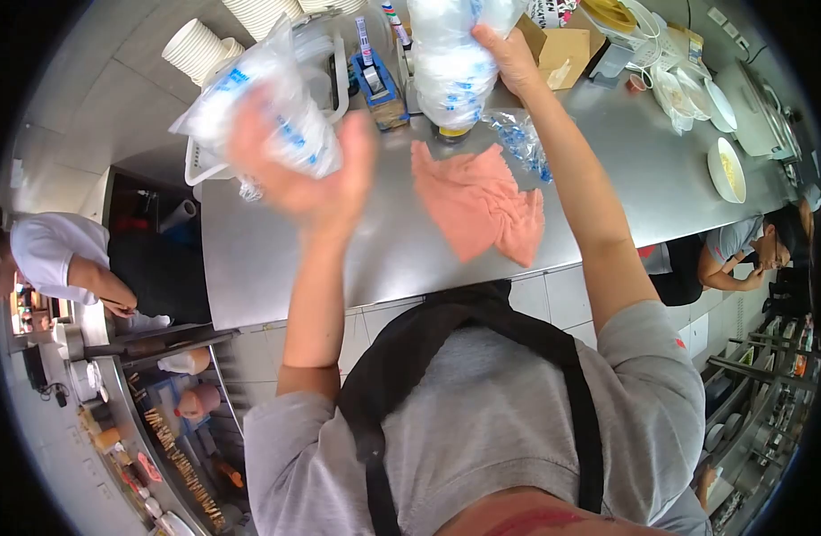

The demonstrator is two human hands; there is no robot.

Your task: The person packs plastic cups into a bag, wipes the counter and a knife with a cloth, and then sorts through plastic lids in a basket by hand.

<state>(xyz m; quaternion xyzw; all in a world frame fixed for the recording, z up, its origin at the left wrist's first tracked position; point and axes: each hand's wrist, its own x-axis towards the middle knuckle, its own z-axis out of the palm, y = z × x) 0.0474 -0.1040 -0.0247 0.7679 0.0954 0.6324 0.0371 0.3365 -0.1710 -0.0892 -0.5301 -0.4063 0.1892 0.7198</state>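
Note:
My right hand (509,61) grips the side of a clear plastic bag (455,76) packed with white items and printed in blue. The bag stands upright near the back of the steel table. My left hand (303,161), blurred by motion, has its thumb and fingers spread apart. It overlaps a second blue-printed plastic bag (307,134) of white items, which leans at the back left. A crumpled pink cloth (482,201) lies on the table in front of the right-hand bag. Beside the cloth is a crumpled clear wrapper (522,143) with blue print.
A blue tape dispenser (381,91) stands between the two bags. White stacked cups (194,52) are at the back left. On the steel table's (598,161) right side is a white bowl (726,170). One person (66,255) is at left, another (736,246) at right.

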